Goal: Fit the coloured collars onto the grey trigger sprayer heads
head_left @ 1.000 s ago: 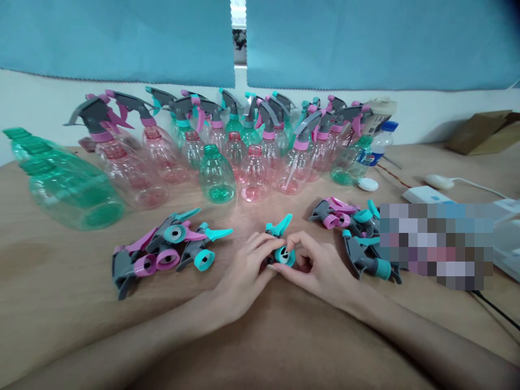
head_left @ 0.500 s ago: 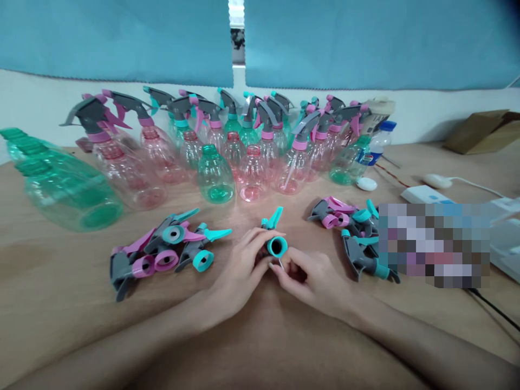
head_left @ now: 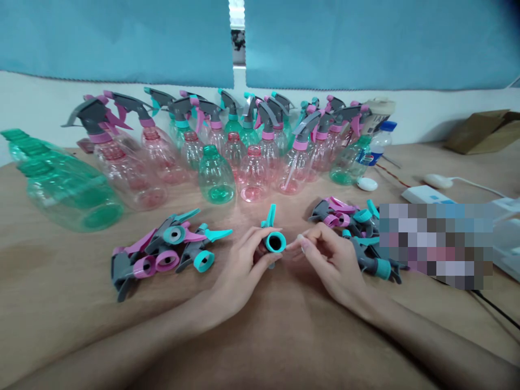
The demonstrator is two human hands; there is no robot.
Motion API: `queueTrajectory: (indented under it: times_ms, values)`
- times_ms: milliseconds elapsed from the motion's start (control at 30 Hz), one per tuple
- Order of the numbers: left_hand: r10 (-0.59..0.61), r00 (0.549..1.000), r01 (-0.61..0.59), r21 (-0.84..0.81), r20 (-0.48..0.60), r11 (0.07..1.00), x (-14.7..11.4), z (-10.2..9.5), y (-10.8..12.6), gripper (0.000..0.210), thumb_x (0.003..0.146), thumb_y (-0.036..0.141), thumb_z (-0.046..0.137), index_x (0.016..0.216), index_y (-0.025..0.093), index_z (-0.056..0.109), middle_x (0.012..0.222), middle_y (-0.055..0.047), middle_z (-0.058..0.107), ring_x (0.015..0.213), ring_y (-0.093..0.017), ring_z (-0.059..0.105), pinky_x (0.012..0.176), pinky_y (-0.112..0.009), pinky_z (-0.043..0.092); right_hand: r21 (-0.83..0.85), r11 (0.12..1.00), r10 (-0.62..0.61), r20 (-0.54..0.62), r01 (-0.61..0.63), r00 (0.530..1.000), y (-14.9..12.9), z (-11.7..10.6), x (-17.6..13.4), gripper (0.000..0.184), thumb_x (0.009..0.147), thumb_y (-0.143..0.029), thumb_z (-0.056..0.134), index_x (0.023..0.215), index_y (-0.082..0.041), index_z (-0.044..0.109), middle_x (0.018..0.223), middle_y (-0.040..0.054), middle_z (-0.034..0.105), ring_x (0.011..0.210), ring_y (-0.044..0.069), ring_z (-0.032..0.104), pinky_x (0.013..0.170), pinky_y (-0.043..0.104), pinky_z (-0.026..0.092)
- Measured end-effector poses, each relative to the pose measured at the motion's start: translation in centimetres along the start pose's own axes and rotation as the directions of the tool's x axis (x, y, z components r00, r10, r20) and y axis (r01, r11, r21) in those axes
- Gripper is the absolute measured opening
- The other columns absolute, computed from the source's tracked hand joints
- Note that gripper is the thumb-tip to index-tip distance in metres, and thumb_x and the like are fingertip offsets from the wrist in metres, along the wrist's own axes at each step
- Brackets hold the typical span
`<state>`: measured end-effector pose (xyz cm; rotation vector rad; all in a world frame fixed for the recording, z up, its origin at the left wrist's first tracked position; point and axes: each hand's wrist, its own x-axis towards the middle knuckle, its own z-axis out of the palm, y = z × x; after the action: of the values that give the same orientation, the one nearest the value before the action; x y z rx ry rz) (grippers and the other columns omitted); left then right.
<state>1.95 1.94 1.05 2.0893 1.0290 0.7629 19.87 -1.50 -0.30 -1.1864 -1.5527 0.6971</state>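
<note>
In the middle of the table my left hand [head_left: 244,260] is closed around a grey spray head [head_left: 276,241]. Its round turquoise collar faces me with a dark opening, and its turquoise trigger points away. Just to the right, my right hand [head_left: 331,260] is pinched, thumb against fingertips, near the collar. Whatever lies in that pinch, if anything, is too small to make out. Left of my hands lies a pile of grey spray heads [head_left: 166,252] with pink and turquoise collars. Another group of spray heads [head_left: 368,254] lies partly behind my right hand.
Several pink and green bottles stand in rows at the back, including an uncapped green bottle [head_left: 216,176] and a pink bottle [head_left: 254,176]. Green bottles [head_left: 69,189] stand at left. On the right are a white oval object [head_left: 367,184], a power strip [head_left: 426,195] and a cardboard box [head_left: 483,131].
My right hand has moved away from the collar, to the right and slightly up. The spray head in my left hand has turned slightly.
</note>
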Motion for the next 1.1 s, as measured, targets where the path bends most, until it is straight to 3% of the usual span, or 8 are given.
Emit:
queueTrajectory:
  times_ms: [100, 233, 467, 633, 733, 867, 1100]
  values:
    - [-0.008, 1.0, 0.008, 0.002, 0.004, 1.0, 0.0, 0.0, 0.01, 0.022, 0.088, 0.019, 0.055, 0.11, 0.023, 0.056, 0.101, -0.001, 0.06, 0.088, -0.017, 0.056, 0.081, -0.031, 0.045, 0.008, 1.0, -0.006, -0.033, 0.006, 0.999, -0.03, 0.06, 0.33, 0.023, 0.087, -0.024, 0.052, 0.069, -0.022, 0.038, 0.075, 0.0006, 0.054, 0.062, 0.011, 0.053, 0.055, 0.024, 0.047]
    - [-0.012, 1.0, 0.012, 0.012, -0.007, 1.0, -0.07, 0.09, -0.07, 0.025, 0.088, 0.021, 0.055, 0.112, 0.024, 0.056, 0.101, -0.001, 0.061, 0.088, -0.018, 0.056, 0.08, -0.032, 0.046, -0.118, 0.992, -0.035, -0.03, 0.031, 0.999, 0.0, 0.16, 0.68, 0.02, 0.084, -0.028, 0.059, 0.07, -0.021, 0.045, 0.071, -0.0015, 0.049, 0.059, 0.01, 0.047, 0.048, 0.022, 0.04]
    - [0.012, 1.0, -0.012, 0.008, -0.001, 1.0, -0.12, 0.12, -0.17, 0.027, 0.088, 0.02, 0.056, 0.114, 0.026, 0.056, 0.105, -0.001, 0.061, 0.091, -0.018, 0.056, 0.083, -0.033, 0.046, -0.111, 0.989, -0.097, 0.016, 0.098, 0.995, -0.32, -0.04, 0.81, 0.007, 0.085, -0.028, 0.059, 0.085, -0.021, 0.063, 0.083, 0.0025, 0.062, 0.073, 0.014, 0.057, 0.062, 0.026, 0.049]
    - [0.023, 1.0, -0.023, -0.005, 0.013, 1.0, -0.11, 0.03, -0.17, 0.029, 0.087, 0.018, 0.057, 0.115, 0.026, 0.056, 0.103, -0.001, 0.061, 0.088, -0.017, 0.057, 0.081, -0.032, 0.046, -0.095, 0.986, -0.136, 0.036, 0.139, 0.99, -0.41, -0.03, 0.76, 0.016, 0.088, -0.019, 0.055, 0.096, -0.024, 0.068, 0.094, 0.003, 0.066, 0.084, 0.015, 0.062, 0.071, 0.028, 0.052]
    - [0.021, 1.0, -0.021, 0.004, 0.019, 1.0, -0.12, -0.03, -0.09, 0.031, 0.087, 0.018, 0.058, 0.116, 0.026, 0.056, 0.104, -0.001, 0.061, 0.087, -0.017, 0.057, 0.08, -0.032, 0.046, -0.011, 0.996, -0.086, 0.018, 0.086, 0.996, -0.13, 0.09, 0.74, 0.016, 0.086, -0.021, 0.059, 0.1, -0.024, 0.066, 0.095, 0.0026, 0.068, 0.084, 0.015, 0.064, 0.073, 0.029, 0.053]
    - [0.02, 0.999, -0.021, 0.011, 0.035, 1.0, -0.18, -0.01, -0.06, 0.029, 0.086, 0.019, 0.059, 0.115, 0.026, 0.056, 0.105, -0.001, 0.061, 0.088, -0.018, 0.057, 0.081, -0.033, 0.046, 0.042, 0.999, -0.012, -0.008, 0.013, 1.0, 0.19, -0.03, 0.84, 0.009, 0.082, -0.027, 0.065, 0.089, -0.022, 0.066, 0.084, 0.0015, 0.069, 0.074, 0.015, 0.064, 0.065, 0.028, 0.052]
    - [0.036, 0.999, -0.036, -0.005, 0.036, 0.999, -0.28, 0.11, -0.26, 0.027, 0.087, 0.022, 0.059, 0.114, 0.026, 0.057, 0.102, 0.0, 0.061, 0.088, -0.018, 0.057, 0.083, -0.033, 0.045, -0.067, 0.988, -0.139, -0.03, 0.136, 0.99, 0.15, -0.44, 0.98, 0.008, 0.084, -0.024, 0.063, 0.085, -0.023, 0.071, 0.077, 0.0, 0.068, 0.067, 0.013, 0.059, 0.057, 0.026, 0.045]
